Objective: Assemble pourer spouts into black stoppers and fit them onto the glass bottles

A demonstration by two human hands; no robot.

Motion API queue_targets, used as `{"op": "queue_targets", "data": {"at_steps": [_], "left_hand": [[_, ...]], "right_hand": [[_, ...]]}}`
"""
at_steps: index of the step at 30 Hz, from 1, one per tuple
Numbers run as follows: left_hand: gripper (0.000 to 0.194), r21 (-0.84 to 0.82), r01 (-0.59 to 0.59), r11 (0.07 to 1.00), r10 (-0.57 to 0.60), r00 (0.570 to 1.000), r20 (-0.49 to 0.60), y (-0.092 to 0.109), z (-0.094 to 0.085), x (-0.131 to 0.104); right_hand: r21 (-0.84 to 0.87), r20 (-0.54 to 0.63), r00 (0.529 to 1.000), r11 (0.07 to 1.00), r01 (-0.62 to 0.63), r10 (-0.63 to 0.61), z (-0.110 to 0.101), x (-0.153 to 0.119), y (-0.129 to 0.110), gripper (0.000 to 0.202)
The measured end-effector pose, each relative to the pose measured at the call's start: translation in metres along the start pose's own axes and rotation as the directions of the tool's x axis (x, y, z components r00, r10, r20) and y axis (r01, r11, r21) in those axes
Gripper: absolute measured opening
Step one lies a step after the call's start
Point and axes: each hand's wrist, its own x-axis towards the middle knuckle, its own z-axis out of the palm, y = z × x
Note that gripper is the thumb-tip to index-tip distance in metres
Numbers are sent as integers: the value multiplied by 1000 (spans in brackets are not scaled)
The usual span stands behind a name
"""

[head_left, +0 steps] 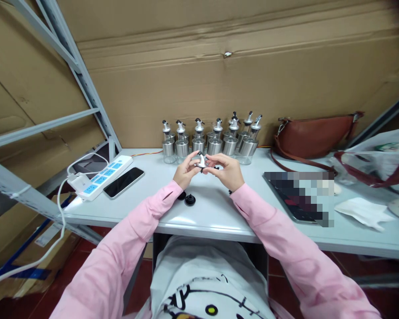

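Both of my hands meet over the middle of the table, fingers pinched around a silver pour spout with a black tip. My left hand grips it from the left side. From the right, my right hand closes on it with thumb and fingertips; a small black piece shows by that thumb. Near my left wrist lies a black round stopper, with another dark one partly hidden by the sleeve. Behind the hands stand several glass-and-steel oil bottles fitted with similar spouts.
At left are a white power strip with a plugged-in charger and a black phone. To the right lie a brown handbag, a partly blurred tablet, a white tissue and a plastic bag. Cardboard backs the table.
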Motion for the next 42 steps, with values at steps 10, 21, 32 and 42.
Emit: {"op": "queue_targets", "data": {"at_steps": [10,21,32,42], "left_hand": [[72,-2,-31,1000,32,999,31,3,0,0],[71,8,-55,998,54,997,47,2,-1,1],[70,27,-40,999,39,998,51,1,-2,1],[68,-9,-7,1000,7,999,50,5,0,1]], "right_hand": [[6,-4,1000,1000,-26,26,1,0,-1,34],[-47,-6,999,998,-35,35,0,0,-3,35],[-3,9,999,999,-42,42,0,0,-3,39],[-39,0,999,999,32,-33,-2,1,-3,34]]}}
